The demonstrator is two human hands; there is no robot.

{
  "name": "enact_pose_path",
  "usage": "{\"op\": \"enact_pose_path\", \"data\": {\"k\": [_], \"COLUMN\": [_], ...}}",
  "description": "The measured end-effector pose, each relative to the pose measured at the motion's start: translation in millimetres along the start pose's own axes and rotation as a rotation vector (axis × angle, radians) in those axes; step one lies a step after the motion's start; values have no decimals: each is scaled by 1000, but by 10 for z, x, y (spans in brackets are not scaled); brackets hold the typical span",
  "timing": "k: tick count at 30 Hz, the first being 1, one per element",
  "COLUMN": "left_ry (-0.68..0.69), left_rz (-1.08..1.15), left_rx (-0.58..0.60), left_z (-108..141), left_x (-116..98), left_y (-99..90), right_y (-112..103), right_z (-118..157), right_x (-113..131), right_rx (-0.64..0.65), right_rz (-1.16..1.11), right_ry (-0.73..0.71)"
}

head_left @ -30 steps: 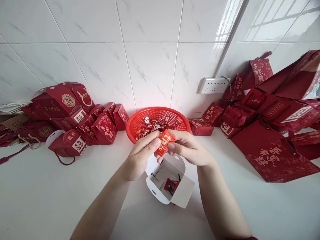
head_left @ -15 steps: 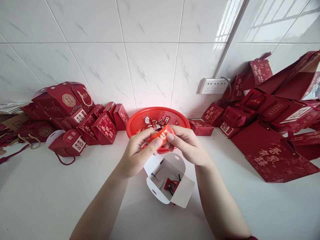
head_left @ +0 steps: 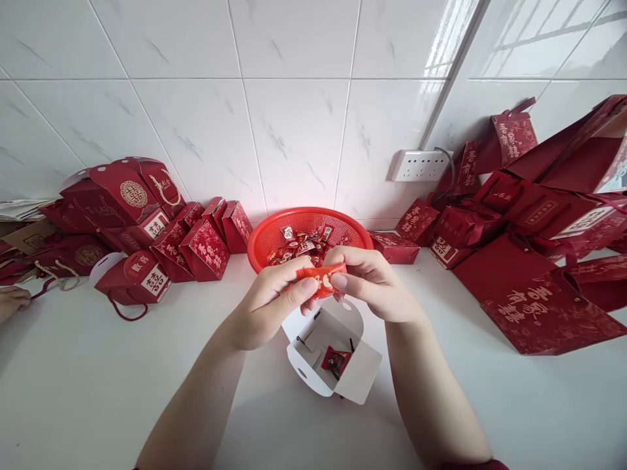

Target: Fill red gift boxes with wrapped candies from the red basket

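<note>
Between my two hands is a small wrapped candy (head_left: pixel 323 281) in a bright red-orange wrapper with pale lettering. My left hand (head_left: pixel 277 295) pinches its left end, thumb on top. My right hand (head_left: pixel 369 282) grips the right end between thumb and fingers. Both hands are above an open box (head_left: pixel 360 372), white inside, whose flaps are spread out. One dark red wrapped candy (head_left: pixel 336 360) lies in that box. Just behind my hands a red plastic basket (head_left: pixel 259 241) holds many small wrapped candies, partly hidden by my fingers.
Red gift boxes (head_left: pixel 206 250) stand along the wall to the left, one with a cord handle (head_left: pixel 128 314). More red boxes and bags (head_left: pixel 548 307) are piled on the right. A power strip (head_left: pixel 422 166) is on the wall. Another person's hand (head_left: pixel 14 301) touches a ribbon at far left.
The candy has turned from a slant to nearly level in my fingers, and my hands sit slightly lower. At far left the other person's hand has come further into view.
</note>
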State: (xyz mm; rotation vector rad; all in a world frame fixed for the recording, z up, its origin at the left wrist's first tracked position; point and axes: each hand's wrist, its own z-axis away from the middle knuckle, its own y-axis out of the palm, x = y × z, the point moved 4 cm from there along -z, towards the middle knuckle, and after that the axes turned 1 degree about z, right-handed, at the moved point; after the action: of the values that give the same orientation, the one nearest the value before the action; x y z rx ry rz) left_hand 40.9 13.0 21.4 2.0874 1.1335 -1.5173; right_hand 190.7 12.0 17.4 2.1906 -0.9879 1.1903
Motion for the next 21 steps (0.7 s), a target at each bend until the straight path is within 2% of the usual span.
{"op": "enact_pose_path", "data": {"k": [4,15,21], "left_ry": [-7,11,48], "left_rz": [63,61,-38], "left_rx": [53,70,16], "left_z": [6,12,2], "left_x": [-27,-20,-13], "left_y": [26,17,-41], "right_y": [13,23,-32], "right_z": [28,19,48], "right_x": [18,30,33], "right_rx": [29,26,17], "right_rz": [13,68,194], "right_ry": [-25,-80,8]}}
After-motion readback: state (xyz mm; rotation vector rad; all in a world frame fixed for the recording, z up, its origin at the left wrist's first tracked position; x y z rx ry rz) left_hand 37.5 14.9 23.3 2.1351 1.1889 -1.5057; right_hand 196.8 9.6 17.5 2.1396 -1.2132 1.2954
